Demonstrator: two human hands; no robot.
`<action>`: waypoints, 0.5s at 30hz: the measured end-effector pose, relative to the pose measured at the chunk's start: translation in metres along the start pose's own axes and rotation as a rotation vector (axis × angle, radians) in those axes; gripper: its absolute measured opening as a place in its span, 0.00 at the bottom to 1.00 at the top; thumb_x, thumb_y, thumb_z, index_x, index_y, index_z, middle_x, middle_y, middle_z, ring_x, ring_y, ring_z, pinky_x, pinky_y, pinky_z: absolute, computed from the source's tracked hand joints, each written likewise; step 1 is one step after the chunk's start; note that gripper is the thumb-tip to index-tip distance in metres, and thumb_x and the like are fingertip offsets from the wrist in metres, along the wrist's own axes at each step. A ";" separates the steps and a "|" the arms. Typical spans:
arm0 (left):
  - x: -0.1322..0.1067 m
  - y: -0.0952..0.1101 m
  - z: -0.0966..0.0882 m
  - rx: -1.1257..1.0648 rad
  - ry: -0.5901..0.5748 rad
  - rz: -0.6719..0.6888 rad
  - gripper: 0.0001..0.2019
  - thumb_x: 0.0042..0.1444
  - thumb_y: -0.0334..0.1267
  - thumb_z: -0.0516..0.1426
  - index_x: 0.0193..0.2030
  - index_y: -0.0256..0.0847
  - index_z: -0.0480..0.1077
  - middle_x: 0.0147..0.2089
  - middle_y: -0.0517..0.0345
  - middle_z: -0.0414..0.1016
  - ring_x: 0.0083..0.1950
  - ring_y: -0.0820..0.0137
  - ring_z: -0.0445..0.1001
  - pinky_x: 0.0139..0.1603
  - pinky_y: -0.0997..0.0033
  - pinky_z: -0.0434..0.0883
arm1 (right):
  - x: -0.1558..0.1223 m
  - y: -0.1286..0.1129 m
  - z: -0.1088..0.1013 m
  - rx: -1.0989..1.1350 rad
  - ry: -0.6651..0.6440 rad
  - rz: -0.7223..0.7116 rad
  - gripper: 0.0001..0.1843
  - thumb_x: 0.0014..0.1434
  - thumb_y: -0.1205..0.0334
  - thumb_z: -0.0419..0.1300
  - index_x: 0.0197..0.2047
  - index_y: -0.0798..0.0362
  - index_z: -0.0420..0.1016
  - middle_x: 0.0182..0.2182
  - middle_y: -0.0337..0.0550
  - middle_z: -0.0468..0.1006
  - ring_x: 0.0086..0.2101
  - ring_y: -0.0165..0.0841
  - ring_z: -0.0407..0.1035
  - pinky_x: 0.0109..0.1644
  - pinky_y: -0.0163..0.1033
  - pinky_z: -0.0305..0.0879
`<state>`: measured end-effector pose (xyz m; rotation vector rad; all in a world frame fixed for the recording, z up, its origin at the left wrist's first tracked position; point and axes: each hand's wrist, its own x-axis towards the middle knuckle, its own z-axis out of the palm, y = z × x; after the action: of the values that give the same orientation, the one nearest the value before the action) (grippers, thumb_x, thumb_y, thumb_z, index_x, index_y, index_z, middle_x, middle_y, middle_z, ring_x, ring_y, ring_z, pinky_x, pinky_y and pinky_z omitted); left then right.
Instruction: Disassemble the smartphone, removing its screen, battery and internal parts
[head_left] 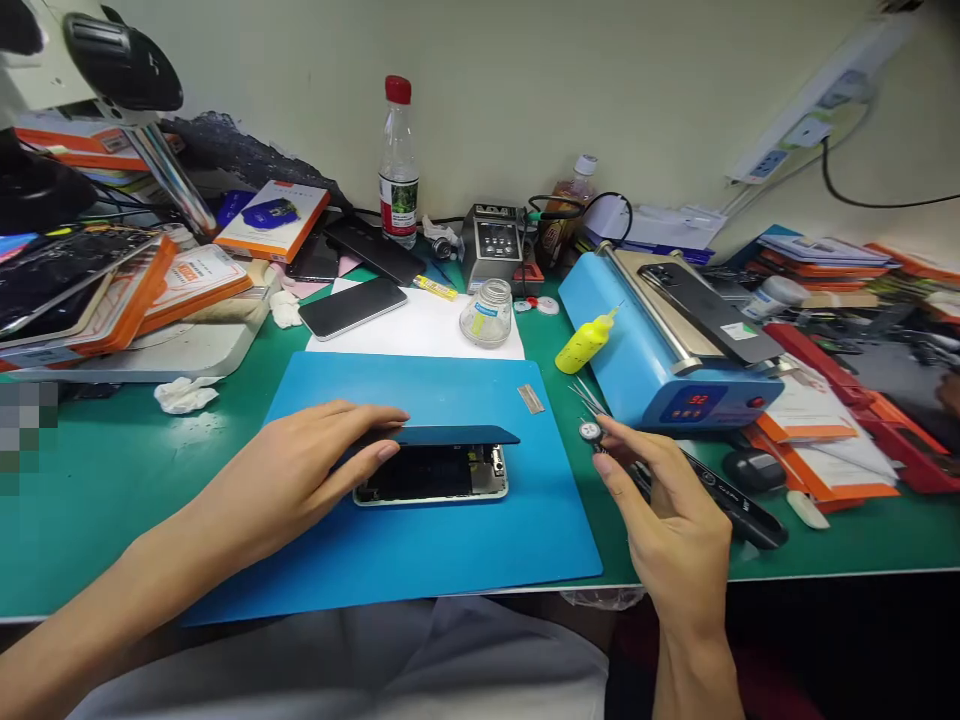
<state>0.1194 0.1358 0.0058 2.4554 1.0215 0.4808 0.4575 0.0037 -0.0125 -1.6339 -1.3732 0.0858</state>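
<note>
On the blue mat (480, 560) lies an opened phone (427, 475), its inner battery and metal parts showing. Its dark screen panel (457, 436) is tilted up along the far side. My left hand (307, 460) grips that panel's left end between thumb and fingers. Off the mat's right edge, my right hand (667, 500) pinches a small screwdriver (591, 432) by its round, cross-marked cap; most of the shaft is hidden. Just beyond those fingertips are thin metal tweezers (583, 393). A long black tool (739, 505) lies behind my right hand.
A blue heating machine (630, 350) reading 92 carries a dark phone (709, 310). A yellow squeeze bottle (585, 343) leans before it. A glass jar (487, 315) and another phone (352, 308) rest on white paper. Stacked boxes (195, 285) and a microscope (124, 60) crowd the left.
</note>
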 end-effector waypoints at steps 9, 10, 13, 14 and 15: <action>0.019 -0.009 -0.002 -0.182 0.021 -0.157 0.30 0.75 0.70 0.46 0.67 0.59 0.75 0.45 0.60 0.89 0.44 0.53 0.88 0.41 0.64 0.78 | -0.003 -0.001 -0.010 0.240 0.086 0.083 0.20 0.68 0.56 0.72 0.61 0.41 0.80 0.47 0.44 0.85 0.48 0.40 0.82 0.54 0.46 0.84; 0.022 -0.011 -0.003 -0.194 0.010 -0.168 0.31 0.75 0.70 0.45 0.69 0.59 0.74 0.43 0.60 0.88 0.43 0.53 0.88 0.40 0.65 0.78 | -0.003 -0.003 -0.012 0.232 0.091 0.086 0.20 0.68 0.56 0.72 0.61 0.41 0.80 0.48 0.44 0.85 0.48 0.40 0.83 0.54 0.46 0.84; 0.032 -0.018 -0.002 -0.228 -0.012 -0.167 0.31 0.76 0.69 0.46 0.73 0.59 0.71 0.45 0.59 0.88 0.43 0.54 0.87 0.38 0.68 0.76 | -0.006 -0.006 -0.019 0.204 0.081 0.097 0.19 0.69 0.56 0.71 0.62 0.41 0.81 0.48 0.44 0.85 0.49 0.40 0.83 0.54 0.46 0.84; 0.034 -0.020 -0.001 -0.235 -0.015 -0.157 0.30 0.76 0.68 0.46 0.73 0.58 0.70 0.46 0.58 0.88 0.43 0.55 0.87 0.38 0.68 0.76 | -0.007 -0.006 -0.021 0.202 0.067 0.100 0.19 0.70 0.56 0.70 0.63 0.40 0.80 0.48 0.44 0.85 0.49 0.40 0.83 0.54 0.46 0.84; 0.036 -0.021 0.000 -0.240 -0.015 -0.143 0.30 0.76 0.68 0.47 0.74 0.58 0.69 0.48 0.58 0.88 0.43 0.56 0.87 0.38 0.69 0.76 | -0.008 -0.006 -0.023 0.205 0.056 0.102 0.19 0.70 0.56 0.70 0.63 0.40 0.80 0.48 0.44 0.86 0.48 0.40 0.83 0.53 0.46 0.84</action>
<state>0.1318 0.1754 0.0002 2.1564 1.0585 0.5048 0.4641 -0.0169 -0.0001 -1.5216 -1.1978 0.2321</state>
